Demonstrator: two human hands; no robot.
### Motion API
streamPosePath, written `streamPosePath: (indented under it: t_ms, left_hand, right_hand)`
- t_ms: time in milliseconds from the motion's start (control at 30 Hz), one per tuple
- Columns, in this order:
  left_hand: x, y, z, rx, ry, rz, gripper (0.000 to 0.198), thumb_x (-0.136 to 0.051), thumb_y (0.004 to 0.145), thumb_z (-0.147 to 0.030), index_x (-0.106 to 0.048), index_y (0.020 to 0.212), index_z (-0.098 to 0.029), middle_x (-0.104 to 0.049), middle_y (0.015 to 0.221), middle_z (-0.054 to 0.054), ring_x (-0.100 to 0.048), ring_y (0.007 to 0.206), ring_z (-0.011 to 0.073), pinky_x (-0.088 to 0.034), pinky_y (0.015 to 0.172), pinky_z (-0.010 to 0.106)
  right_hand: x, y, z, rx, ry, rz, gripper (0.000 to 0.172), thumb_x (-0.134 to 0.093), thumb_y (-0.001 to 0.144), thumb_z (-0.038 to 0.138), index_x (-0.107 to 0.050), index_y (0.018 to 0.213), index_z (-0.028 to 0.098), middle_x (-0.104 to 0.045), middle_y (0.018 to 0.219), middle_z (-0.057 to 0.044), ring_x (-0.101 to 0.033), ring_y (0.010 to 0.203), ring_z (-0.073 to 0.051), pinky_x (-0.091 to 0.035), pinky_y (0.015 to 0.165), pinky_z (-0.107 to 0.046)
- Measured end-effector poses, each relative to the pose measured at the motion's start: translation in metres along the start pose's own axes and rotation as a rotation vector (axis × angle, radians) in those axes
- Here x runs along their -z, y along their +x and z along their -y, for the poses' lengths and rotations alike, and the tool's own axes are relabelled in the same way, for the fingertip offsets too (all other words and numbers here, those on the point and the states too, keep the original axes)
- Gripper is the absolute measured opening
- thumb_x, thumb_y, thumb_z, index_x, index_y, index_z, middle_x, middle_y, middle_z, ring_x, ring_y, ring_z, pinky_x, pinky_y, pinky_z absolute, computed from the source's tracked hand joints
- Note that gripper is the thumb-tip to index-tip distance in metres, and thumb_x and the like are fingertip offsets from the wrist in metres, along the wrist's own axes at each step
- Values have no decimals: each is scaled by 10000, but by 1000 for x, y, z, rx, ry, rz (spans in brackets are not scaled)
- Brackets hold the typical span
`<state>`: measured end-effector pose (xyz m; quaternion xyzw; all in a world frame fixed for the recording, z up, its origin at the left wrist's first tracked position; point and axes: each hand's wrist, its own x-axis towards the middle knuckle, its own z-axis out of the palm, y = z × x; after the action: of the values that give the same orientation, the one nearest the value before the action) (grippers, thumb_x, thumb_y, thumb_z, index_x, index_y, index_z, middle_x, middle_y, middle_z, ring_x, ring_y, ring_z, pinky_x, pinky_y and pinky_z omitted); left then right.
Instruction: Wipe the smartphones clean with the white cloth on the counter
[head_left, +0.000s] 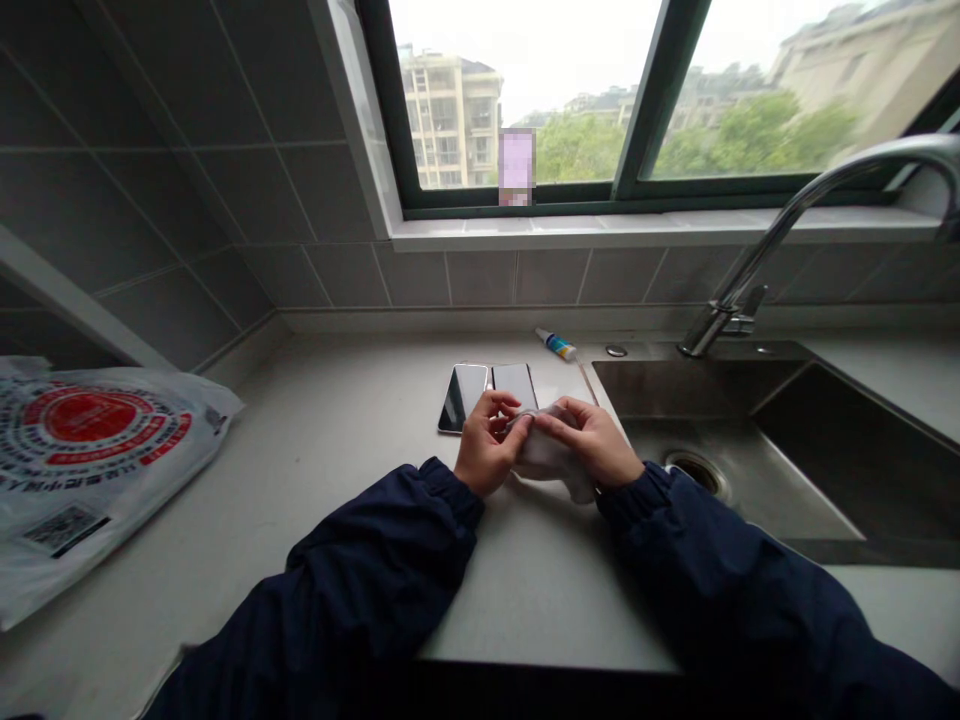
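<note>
Both my hands meet over the grey counter (pixel 337 450) beside the sink. My left hand (pixel 486 442) is closed, its fingertips pinching a small pale item that I cannot make out. My right hand (pixel 594 440) is closed around a white cloth (pixel 546 458), which bunches under its palm. Just beyond my fingers lie two dark phones side by side: one (pixel 462 396) on the left and one (pixel 514 384) partly hidden by my left hand. A small white tube with a blue cap (pixel 556 344) lies farther back near the wall.
A steel sink (pixel 750 470) with a drain (pixel 696 472) and a curved tap (pixel 795 220) fills the right. A white plastic bag with red print (pixel 90 450) lies at the left. Grey tiled walls and a window stand behind.
</note>
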<state>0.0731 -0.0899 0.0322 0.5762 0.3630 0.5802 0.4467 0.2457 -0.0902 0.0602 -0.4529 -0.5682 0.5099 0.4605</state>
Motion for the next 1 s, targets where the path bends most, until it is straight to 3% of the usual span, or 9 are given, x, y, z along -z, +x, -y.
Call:
streamPosePath:
  t_ms: [167,267,400,500,700,1000]
  left_hand:
    - [3,4,6,-20,88,-111,265,-727,874,-372,-566,1019,-218,-537,902,-23,-621,669,94,-485,571,204]
    - [6,9,8,-83,187,-141,220,-683,910,-372,-576,1032,-223,-588,888,-3,-636,744,129,-495,611,226]
    - [17,16,7,-254,505,-269,101,-625,935,-278,-607,1022,-231,-678,1018,42,-646,976,193,-508,901,340]
    - [28,23,8,-323,738,-319,206,-642,883,-212,-600,1084,-231,-669,1108,67,-596,1099,241,-466,1006,396]
    - [38,27,17,-28,1003,-260,502,-687,807,-250,-531,1281,-200,-611,1289,129,-561,1240,315,-446,1078,460]
    - [42,26,16,41,1122,-187,701,-657,803,-241,-402,1455,-194,-497,1456,168,-539,1319,341,-448,1096,479]
  right_hand:
    - [-3,1,-7,-214,129,131,510,-975,522,484,-665,775,168,-678,677,7,-600,614,-149,-438,594,-273]
    - [-4,1,-8,-271,206,112,482,-978,527,432,-705,816,159,-736,736,-22,-658,650,-167,-481,631,-285]
    - [-5,1,-6,-247,279,21,437,-976,536,387,-735,822,159,-753,737,-21,-668,643,-163,-490,629,-277]
    - [-5,0,-4,-233,349,-5,421,-976,532,362,-747,823,162,-768,755,-33,-694,683,-188,-517,672,-301]
    - [-3,1,-4,-207,462,-67,383,-977,533,339,-697,743,182,-766,744,-18,-695,687,-180,-532,702,-304]
    - [-3,1,-5,-226,435,-16,390,-962,573,369,-737,829,179,-801,821,-56,-738,764,-225,-568,785,-363]
